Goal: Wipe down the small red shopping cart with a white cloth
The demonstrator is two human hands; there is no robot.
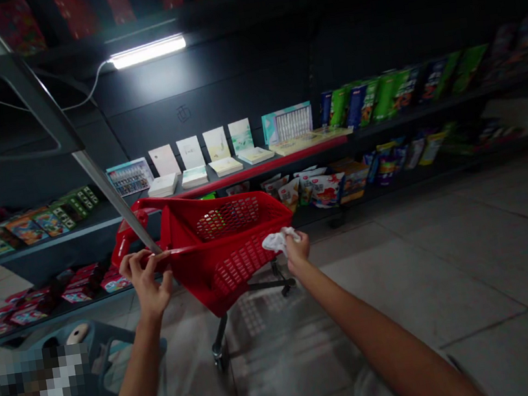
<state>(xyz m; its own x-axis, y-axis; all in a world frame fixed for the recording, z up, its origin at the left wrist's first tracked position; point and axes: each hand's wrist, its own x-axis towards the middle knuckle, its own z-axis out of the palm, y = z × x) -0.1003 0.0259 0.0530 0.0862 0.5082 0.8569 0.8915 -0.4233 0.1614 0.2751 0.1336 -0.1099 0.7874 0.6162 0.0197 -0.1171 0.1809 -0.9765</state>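
Observation:
A small red plastic shopping cart [233, 261] with mesh sides stands in front of me on the floor. My left hand [148, 283] is closed over the cart's near rim beside its handle [125, 240], thumb pointing down the outside. Close to those fingers, a metal pole [103, 188] rises from the cart toward the upper left. At the opposite end of the cart, my right hand [297, 250] grips a crumpled white cloth [276, 241], which lies against the top rim corner. Part of the cart's wheels and frame shows underneath.
Behind the cart run dark shelves with upright booklets [191, 152], boxed goods [54, 221] and snack bags [326, 189]. A grey-blue plastic cart [115, 330] is at lower left, partly pixelated. A lit tube lamp [148, 52] hangs above. Tiled floor [402, 270] extends right.

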